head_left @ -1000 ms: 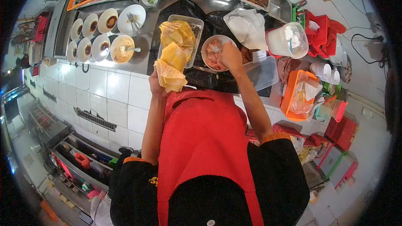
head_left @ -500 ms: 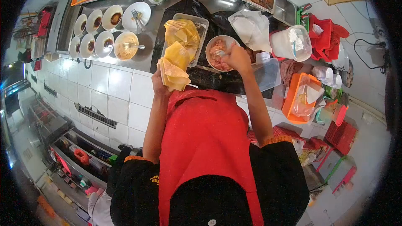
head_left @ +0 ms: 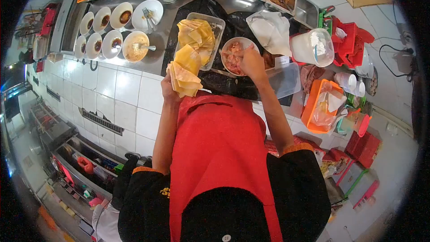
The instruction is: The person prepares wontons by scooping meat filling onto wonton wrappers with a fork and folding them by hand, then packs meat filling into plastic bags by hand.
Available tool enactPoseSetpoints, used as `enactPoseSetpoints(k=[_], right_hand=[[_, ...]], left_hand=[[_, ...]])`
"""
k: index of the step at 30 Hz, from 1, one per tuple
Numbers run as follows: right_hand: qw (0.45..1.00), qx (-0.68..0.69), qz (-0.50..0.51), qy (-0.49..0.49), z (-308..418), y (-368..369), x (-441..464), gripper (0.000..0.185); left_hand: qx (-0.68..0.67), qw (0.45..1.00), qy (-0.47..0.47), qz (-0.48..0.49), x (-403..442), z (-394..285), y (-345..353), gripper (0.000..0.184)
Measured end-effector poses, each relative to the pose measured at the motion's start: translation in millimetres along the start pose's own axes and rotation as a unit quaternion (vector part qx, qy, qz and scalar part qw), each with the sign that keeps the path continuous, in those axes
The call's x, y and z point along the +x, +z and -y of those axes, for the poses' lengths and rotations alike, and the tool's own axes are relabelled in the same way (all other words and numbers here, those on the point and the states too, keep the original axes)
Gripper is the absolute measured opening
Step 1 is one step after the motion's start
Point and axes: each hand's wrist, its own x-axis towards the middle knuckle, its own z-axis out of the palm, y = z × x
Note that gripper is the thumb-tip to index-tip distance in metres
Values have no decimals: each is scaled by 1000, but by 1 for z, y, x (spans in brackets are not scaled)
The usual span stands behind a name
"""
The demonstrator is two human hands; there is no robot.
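Observation:
My left hand [head_left: 169, 90] is closed around a fanned stack of thin yellow wrappers [head_left: 186, 72], held near the counter's front edge. More yellow wrappers [head_left: 196, 36] lie in a metal tray [head_left: 218, 30] just beyond it. My right hand [head_left: 253, 64] is over a white bowl [head_left: 245, 40] of pink minced meat [head_left: 232, 64]. It grips a fork [head_left: 232, 54], whose tines are in the meat; most of the handle is hidden by my fingers.
At left stand several white bowls [head_left: 111, 45] with dark sauce and a plate [head_left: 154, 8] with cutlery. White paper [head_left: 271, 27], a tub of white powder [head_left: 309, 51], a clear plastic lid [head_left: 284, 80] and an orange basket [head_left: 309, 118] sit at right. Metal food pans [head_left: 307, 11] line the back.
My right hand has shifted slightly within the bowl, moving the fork through the meat. My left hand keeps its hold on the wrappers, nearly still.

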Motion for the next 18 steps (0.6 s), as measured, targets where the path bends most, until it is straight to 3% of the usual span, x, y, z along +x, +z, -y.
enactPoseSetpoints(k=[6, 12, 14, 18], right_hand=[[996, 59, 72, -11, -9, -30, -6, 20], [999, 23, -26, 25, -6, -6, 15, 18], [1000, -25, -2, -7, 10, -8, 15, 37], [998, 27, 48, -37, -17, 4, 23, 44]], left_hand=[[-40, 999, -11, 11, -1, 0, -8, 49], [18, 999, -6, -45, 1, 2, -6, 47], [-2, 1000, -4, -23, -1, 2, 2, 47], [-67, 997, -11, 20, 4, 5, -23, 53]])
